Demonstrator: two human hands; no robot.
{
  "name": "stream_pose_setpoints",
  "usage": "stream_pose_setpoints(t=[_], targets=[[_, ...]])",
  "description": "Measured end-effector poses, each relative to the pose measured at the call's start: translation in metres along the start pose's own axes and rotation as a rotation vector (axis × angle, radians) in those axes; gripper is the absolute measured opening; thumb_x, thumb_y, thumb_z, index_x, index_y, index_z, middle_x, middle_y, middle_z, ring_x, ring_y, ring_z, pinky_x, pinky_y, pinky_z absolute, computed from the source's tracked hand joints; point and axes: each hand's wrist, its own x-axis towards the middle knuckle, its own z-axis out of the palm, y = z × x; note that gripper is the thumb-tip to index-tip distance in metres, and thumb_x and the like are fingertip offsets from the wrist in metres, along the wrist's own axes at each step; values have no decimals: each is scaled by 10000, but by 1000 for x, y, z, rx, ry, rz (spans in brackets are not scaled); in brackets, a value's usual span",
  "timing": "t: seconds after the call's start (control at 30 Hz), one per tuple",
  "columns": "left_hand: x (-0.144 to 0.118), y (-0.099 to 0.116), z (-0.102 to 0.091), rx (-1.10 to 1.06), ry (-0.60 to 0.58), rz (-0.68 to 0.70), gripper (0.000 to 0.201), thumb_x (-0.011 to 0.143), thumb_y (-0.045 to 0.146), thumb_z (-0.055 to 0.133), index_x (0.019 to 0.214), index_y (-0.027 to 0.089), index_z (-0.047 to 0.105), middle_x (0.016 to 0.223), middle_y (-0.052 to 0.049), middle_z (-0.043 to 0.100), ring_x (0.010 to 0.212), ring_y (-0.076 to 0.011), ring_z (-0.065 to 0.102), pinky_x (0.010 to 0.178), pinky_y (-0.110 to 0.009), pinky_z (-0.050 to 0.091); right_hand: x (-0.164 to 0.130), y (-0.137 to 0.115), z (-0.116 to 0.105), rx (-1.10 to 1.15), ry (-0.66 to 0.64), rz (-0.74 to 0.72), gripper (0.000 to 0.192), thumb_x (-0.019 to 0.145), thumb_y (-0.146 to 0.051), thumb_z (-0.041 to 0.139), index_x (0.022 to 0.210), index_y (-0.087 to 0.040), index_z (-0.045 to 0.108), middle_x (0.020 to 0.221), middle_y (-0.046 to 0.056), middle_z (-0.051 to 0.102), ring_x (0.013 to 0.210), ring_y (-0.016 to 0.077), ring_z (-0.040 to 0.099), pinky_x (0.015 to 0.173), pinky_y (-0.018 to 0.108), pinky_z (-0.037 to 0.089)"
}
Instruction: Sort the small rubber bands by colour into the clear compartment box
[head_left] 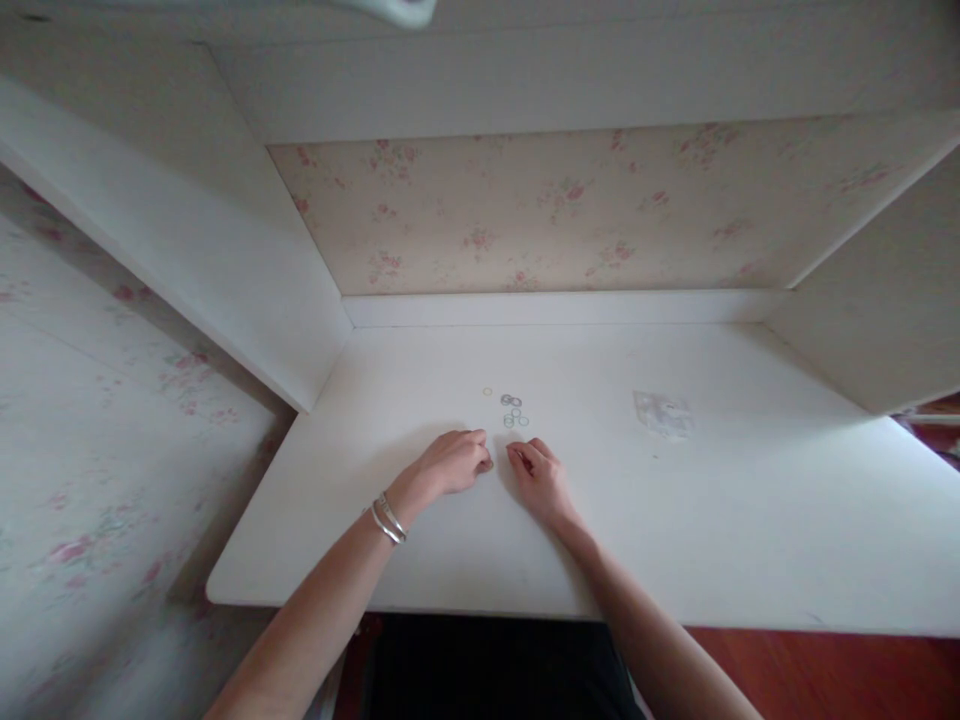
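Bare forearms (pixel 311 618), curled hands (pixel 454 462) (pixel 543 484) whose grip I can't tell, thin round rings (pixel 512 417) nearby

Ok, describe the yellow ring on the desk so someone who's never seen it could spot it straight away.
On the white desk, find the left hand, then look just beyond it, towards the back. The yellow ring lies there, left of the grey rings and green rings. It sits alone and is yellow, while those neighbours are bunched in two groups.
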Motion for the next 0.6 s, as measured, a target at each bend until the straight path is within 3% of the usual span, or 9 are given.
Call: stream_pose_setpoints(t=[0.13,0.23,0.37,0.5,0.6], targets=[[1,-1,-4,-73,63,-74,199,840,258,518,752,244,695,800,-28,597,732,-148,567,746,-255,437,0,0,-1,6,-4,8,300,905,-356,409,890,-206,669,783,32,579,618,106,529,582,216,406],[-5,-9,-5,-153,233,-141,219,877,287,473,882,213,679,865,-38,630,786,-147,571,777,-258,443,0,1,-1,4,-16,13,304,904,-363,407,900,-212,671,789,33,585,615,108,531,590,221,411],[-24,-29,4,-245,414,-304,241,884,322,463,888,186,662,794,-24,638,693,-127,558,681,-240,448,0,1,1,2,-47,33,287,894,-365,425,895,-225,675,802,27,600,621,109,542,586,223,412],[-44,-46,20,-274,481,-431,264,875,359,471,900,177,660,738,-8,632,643,-119,547,622,-230,432,9,-4,1,-45,-81,23,273,891,-346,425,897,-225,670,827,25,615,661,118,557,619,233,423],[-50,-51,27,-274,488,-450,283,875,381,469,913,180,664,694,2,616,613,-116,532,585,-225,414,28,-11,1,-201,-94,-46,262,895,-296,421,900,-227,674,847,47,626,777,151,564,700,259,425]])
